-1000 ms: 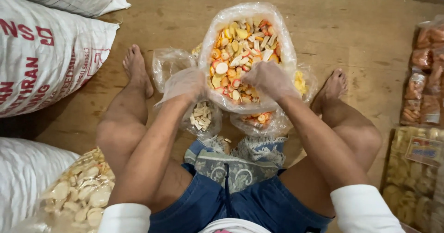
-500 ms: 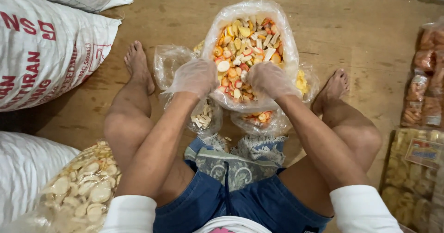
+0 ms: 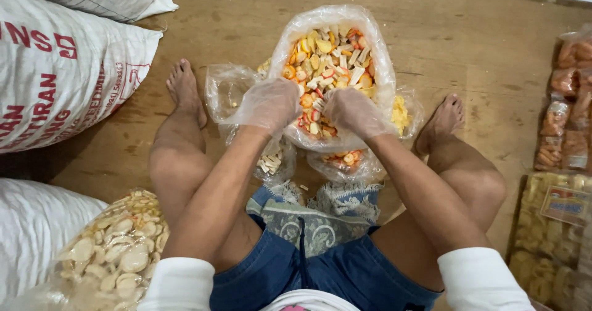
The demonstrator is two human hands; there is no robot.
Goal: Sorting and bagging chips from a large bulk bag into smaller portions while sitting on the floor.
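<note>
1. The left hand (image 3: 269, 105), in a thin clear plastic glove, is curled shut, pinching the near rim of a large clear plastic bag (image 3: 376, 58) on the wooden floor (image 3: 234, 21) between the person's bare feet
2. The right hand (image 3: 353, 111), gloved alike, grips the same rim just beside it, fingers closed on the plastic
3. The bag holds mixed orange, yellow and white crackers (image 3: 327, 58), small and stick-shaped or curved
4. Smaller crumpled bags lie near it; one (image 3: 271, 161) holds pale cracker pieces
5. Near left, a bag of round pale chips (image 3: 117, 255) leans beside white woven sacks (image 3: 61, 64)
</note>
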